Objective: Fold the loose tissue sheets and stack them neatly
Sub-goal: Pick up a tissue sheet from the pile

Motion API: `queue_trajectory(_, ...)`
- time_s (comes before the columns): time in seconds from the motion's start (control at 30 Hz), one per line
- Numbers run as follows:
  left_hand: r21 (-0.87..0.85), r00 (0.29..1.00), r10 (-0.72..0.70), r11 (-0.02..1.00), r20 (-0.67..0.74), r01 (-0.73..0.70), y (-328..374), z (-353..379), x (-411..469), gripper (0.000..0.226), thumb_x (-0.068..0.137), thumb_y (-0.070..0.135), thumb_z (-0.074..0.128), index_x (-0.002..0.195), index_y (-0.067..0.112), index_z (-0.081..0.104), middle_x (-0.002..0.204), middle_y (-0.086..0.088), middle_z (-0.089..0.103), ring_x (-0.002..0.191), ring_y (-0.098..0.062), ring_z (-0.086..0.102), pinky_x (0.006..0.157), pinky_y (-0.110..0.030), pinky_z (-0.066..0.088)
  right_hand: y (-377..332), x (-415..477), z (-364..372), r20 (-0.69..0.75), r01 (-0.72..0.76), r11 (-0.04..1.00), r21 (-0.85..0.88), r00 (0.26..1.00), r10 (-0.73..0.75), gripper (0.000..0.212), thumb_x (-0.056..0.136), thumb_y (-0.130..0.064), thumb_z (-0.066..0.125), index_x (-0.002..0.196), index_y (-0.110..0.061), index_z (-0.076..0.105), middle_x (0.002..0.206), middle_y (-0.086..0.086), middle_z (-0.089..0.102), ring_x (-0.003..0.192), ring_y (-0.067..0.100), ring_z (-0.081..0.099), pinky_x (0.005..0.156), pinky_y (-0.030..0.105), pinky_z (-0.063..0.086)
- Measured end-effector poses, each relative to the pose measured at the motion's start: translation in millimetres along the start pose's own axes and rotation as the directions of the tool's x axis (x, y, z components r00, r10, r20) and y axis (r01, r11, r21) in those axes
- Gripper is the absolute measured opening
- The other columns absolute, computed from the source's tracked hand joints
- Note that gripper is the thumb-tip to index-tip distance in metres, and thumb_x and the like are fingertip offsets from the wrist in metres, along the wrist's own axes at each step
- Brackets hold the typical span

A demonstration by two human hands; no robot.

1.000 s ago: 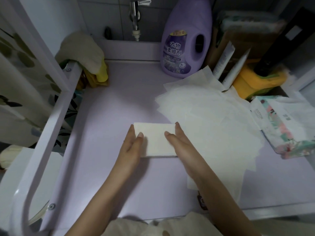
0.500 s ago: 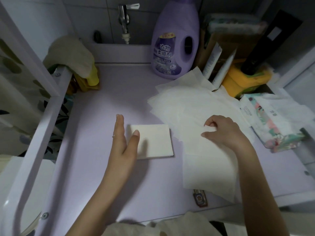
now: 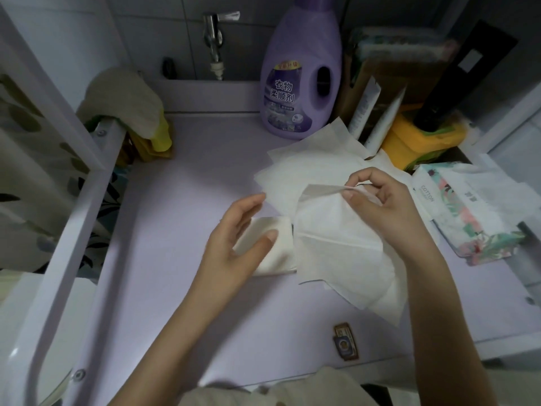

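White, thin and soft, one tissue sheet (image 3: pixel 336 235) hangs from your right hand (image 3: pixel 389 206), just right of the middle of the frame. Your grip there is a small pinch: thumb and fingertips are closed on the sheet's top corner. I think you hold it by a corner so that it peels off alone and does not drag the others. The paper is so light that it droops and shows a crease line across it.

Under it lies the pile (image 3: pixel 307 165) of loose sheets, flat, crinkly and spread out crooked, reaching toward the upper right.

Your left hand (image 3: pixel 237 238) is in the middle of the frame, over the folded tissue (image 3: pixel 278 247). Its grip is loose and open, with the fingers relaxed, and it holds nothing. I cannot tell if it touches the paper. It looks ready to catch the other side of the lifted sheet.

The folded tissue is a neat, thick little block with square corners. It lies flat on the smooth pale purple table (image 3: pixel 190 200), just left of the pile, so there is room to stack more on it.

A flowery tissue pack (image 3: pixel 468 218) lies at the right edge.
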State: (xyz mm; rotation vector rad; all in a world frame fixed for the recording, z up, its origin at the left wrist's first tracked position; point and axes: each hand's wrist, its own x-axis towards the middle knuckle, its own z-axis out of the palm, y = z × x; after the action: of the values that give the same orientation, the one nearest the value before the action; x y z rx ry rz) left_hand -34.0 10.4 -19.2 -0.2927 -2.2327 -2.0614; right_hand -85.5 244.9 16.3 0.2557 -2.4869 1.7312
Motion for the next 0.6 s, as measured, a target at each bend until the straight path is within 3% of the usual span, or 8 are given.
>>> queue_trajectory(0.13,0.074,0.964,-0.087,0.995,0.253,0.071,6,26,18,0.087,0.070,0.035,0.079,0.142,0.036,0.031,0.135,0.013,0.048,0.123,0.001,0.048,0.103,-0.015,0.037,-2,3,-4,-0.039,0.019,0.999,-0.045,0.999,-0.021,0.012,0.090,-0.007,0.065,0.087,-0.019,0.064,0.076,-0.024,0.063,0.074,-0.006,0.057,0.079,0.015,0.040)
queue_trajectory(0.2,0.136,0.944,-0.104,0.989,0.312,0.064,5,41,29,0.094,0.074,0.022,0.080,0.146,0.038,0.022,0.121,0.011,0.053,0.108,-0.003,0.056,0.097,-0.019,0.044,-1,3,-10,-0.069,0.020,0.999,-0.049,0.997,-0.023,0.015,0.090,-0.007,0.065,0.086,-0.021,0.063,0.074,-0.025,0.063,0.073,-0.007,0.056,0.073,0.009,0.041)
queue_trajectory(0.27,0.160,0.956,-0.099,0.986,0.278,0.056,4,53,37,0.084,0.078,0.012,0.076,0.142,0.038,0.028,0.093,0.008,0.057,0.081,-0.010,0.058,0.082,-0.023,0.049,3,2,-16,-0.131,0.032,0.995,-0.096,0.990,-0.045,0.016,0.090,-0.007,0.065,0.085,-0.022,0.063,0.075,-0.025,0.063,0.074,-0.008,0.056,0.071,0.008,0.040)
queue_trajectory(0.33,0.133,0.975,-0.074,0.990,0.209,0.047,6,63,45,0.062,0.079,0.007,0.073,0.126,0.037,0.045,0.079,0.009,0.053,0.068,-0.013,0.051,0.070,-0.026,0.045,9,0,-25,-0.209,0.039,0.975,-0.220,0.974,-0.086,0.011,0.091,-0.011,0.065,0.087,-0.021,0.064,0.081,-0.025,0.064,0.081,-0.007,0.057,0.076,0.009,0.040)
queue_trajectory(0.4,0.131,0.984,-0.060,0.991,0.165,0.038,6,69,52,0.048,0.078,0.008,0.074,0.107,0.040,0.052,0.080,0.012,0.054,0.067,-0.012,0.051,0.067,-0.028,0.045,14,-1,-30,-0.261,0.045,0.953,-0.300,0.957,-0.127,0.006,0.091,-0.014,0.064,0.090,-0.020,0.066,0.091,-0.020,0.065,0.089,-0.008,0.057,0.082,0.010,0.040)
queue_trajectory(0.5,0.134,0.981,-0.058,0.990,0.183,0.033,7,73,57,0.047,0.078,0.011,0.075,0.110,0.037,0.052,0.084,0.011,0.056,0.067,-0.011,0.052,0.068,-0.028,0.046,20,-1,-38,-0.317,0.078,0.930,-0.360,0.927,-0.200,0.010,0.091,-0.012,0.064,0.092,-0.021,0.068,0.106,-0.006,0.067,0.100,-0.003,0.057,0.093,0.018,0.043)
queue_trajectory(0.6,0.201,0.980,-0.029,0.980,0.198,-0.012,8,75,60,0.029,0.081,0.010,0.072,0.101,0.029,0.060,0.087,0.015,0.061,0.061,-0.010,0.052,0.065,-0.026,0.045,24,1,-42,-0.341,0.092,0.913,-0.397,0.909,-0.239,0.016,0.091,-0.016,0.062,0.101,-0.022,0.072,0.121,-0.009,0.061,0.113,0.005,0.054,0.099,0.025,0.042)
